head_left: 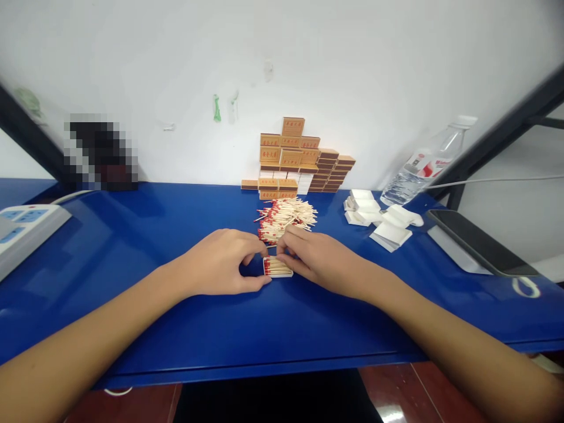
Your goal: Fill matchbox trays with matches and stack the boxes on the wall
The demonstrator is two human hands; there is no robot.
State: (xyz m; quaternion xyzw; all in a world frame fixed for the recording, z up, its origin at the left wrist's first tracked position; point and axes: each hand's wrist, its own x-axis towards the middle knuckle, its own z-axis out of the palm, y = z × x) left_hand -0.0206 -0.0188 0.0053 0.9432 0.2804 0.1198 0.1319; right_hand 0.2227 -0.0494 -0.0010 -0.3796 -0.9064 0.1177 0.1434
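Observation:
A small white matchbox tray [278, 268] filled with red-tipped matches lies on the blue table [132, 247]. My left hand [220, 261] curls around its left end, thumb and fingertips pinching the tray. My right hand [315, 255] grips the tray's right end with closed fingers. Just behind the hands lies a loose pile of matches [286, 216].
Orange matchboxes [293, 158] are stacked against the white wall. Empty white trays [381, 220] lie to the right, beside a plastic water bottle [423, 167] and a phone [478, 241]. A white power strip [24, 226] sits at the far left.

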